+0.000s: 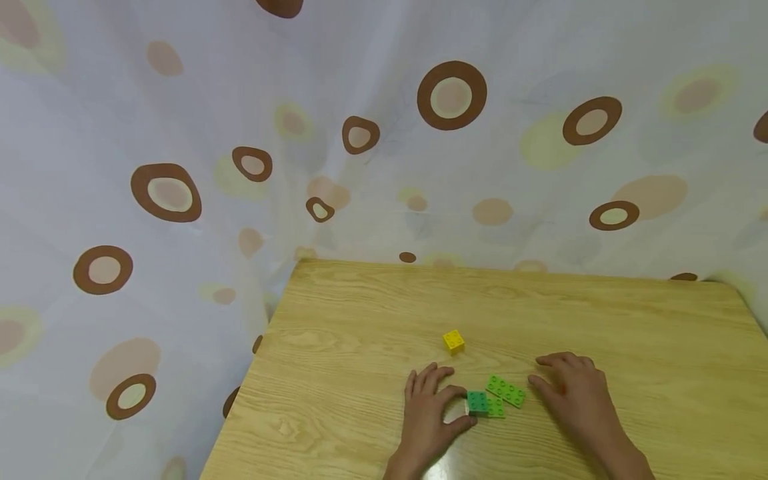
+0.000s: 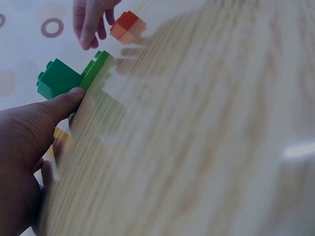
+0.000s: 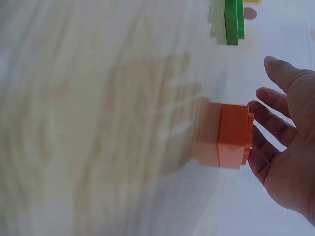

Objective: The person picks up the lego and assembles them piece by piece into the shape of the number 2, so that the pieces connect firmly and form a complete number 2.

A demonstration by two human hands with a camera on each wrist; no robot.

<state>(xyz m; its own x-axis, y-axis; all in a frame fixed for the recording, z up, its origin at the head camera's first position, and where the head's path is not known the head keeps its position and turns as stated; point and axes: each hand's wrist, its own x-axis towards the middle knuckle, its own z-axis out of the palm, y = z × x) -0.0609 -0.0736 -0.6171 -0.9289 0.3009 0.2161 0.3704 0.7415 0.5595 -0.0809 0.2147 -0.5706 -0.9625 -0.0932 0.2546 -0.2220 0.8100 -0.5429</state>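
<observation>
A dark green toy brick [image 1: 477, 402] sits on one end of a flat light green toy brick [image 1: 497, 408] on the table. With thumb and index finger, my left hand [image 1: 425, 412] grips the dark green brick at its left end; the thumb [image 2: 71, 100] shows against it in the left wrist view. Loosely bent and holding nothing, my right hand [image 1: 577, 399] hovers above an orange-red toy brick [image 3: 233, 135]. From the head, that brick is almost wholly hidden under the hand. Between the hands, a second flat light green brick [image 1: 506, 391] lies at an angle close to the stack.
A yellow brick [image 1: 453, 342] stands on the wooden table [image 1: 360, 300], beyond my left fingers. Behind and to the left of the table hangs a pale curtain [image 1: 384, 80] with brown rings and spots.
</observation>
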